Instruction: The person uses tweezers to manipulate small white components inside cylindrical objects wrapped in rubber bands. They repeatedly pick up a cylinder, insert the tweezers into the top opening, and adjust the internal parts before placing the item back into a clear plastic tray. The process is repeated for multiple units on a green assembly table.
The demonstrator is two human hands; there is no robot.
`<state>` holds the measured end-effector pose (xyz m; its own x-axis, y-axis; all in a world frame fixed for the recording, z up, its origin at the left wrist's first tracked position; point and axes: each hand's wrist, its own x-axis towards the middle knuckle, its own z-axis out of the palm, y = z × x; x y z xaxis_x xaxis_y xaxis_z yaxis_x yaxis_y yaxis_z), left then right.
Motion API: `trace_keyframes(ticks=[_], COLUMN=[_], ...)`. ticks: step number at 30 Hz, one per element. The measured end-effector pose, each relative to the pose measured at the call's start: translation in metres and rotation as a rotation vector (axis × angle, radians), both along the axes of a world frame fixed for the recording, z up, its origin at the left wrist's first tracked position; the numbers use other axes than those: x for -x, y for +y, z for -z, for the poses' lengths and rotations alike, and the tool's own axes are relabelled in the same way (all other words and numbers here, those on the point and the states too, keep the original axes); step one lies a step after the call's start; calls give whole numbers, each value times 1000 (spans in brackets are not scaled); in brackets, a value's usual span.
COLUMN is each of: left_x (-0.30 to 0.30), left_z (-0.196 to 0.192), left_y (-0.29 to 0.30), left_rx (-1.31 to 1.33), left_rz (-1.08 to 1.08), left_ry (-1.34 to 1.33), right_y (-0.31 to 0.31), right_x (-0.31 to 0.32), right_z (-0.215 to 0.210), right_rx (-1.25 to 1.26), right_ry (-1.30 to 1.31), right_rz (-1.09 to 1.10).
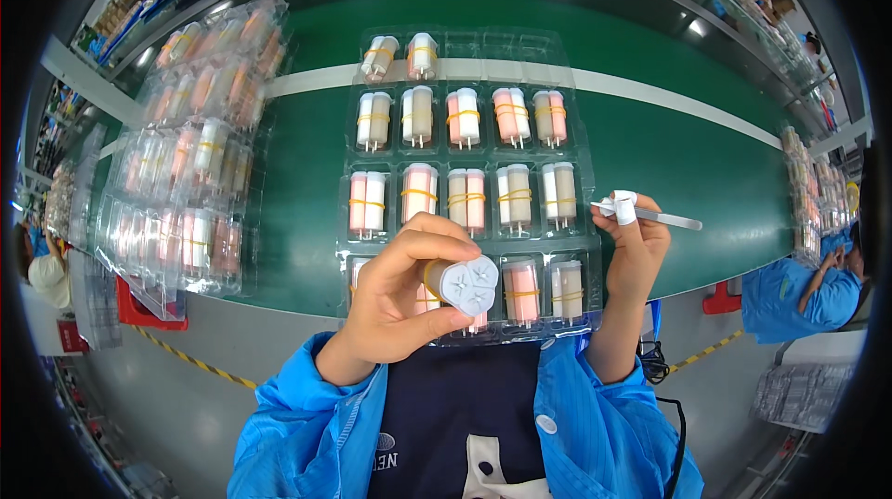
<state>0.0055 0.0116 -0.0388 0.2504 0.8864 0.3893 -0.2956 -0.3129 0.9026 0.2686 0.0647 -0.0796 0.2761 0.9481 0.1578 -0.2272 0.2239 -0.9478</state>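
My left hand [395, 285] is closed around a rubber-banded bundle of tubes [469, 287], its pale three-lobed end cap turned up toward me. My right hand [636, 248] pinches a slim silver tool [676, 219] that looks like tweezers; white wrapping [624, 208] covers a fingertip. Beneath and beyond the left hand lies a clear plastic tray [483, 153]. In its compartments sit several similar bundles in white, pink and grey, such as a pink and white one [463, 118], each with a yellow rubber band and thin prongs at the near end. The left hand hides part of the front row.
Stacked clear trays of bundles [190, 155] stand on the green table [311, 141] at left. More trays [806, 183] are at the far right. A person in blue [799, 295] works at right; another person [46, 271] is at left. Red bins [153, 308] hang beneath the edge.
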Motion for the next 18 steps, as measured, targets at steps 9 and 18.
trace_keyframes(ticks=[9, 18], left_x=[-1, 0], left_z=[-1, -2], left_y=[-3, -1], left_rx=[32, 1], left_rz=[-17, -50], left_ry=[-24, 35], right_y=[3, 4], right_x=[-4, -5], right_z=[9, 10], right_rx=[32, 41], right_ry=[44, 49], right_rz=[-5, -1])
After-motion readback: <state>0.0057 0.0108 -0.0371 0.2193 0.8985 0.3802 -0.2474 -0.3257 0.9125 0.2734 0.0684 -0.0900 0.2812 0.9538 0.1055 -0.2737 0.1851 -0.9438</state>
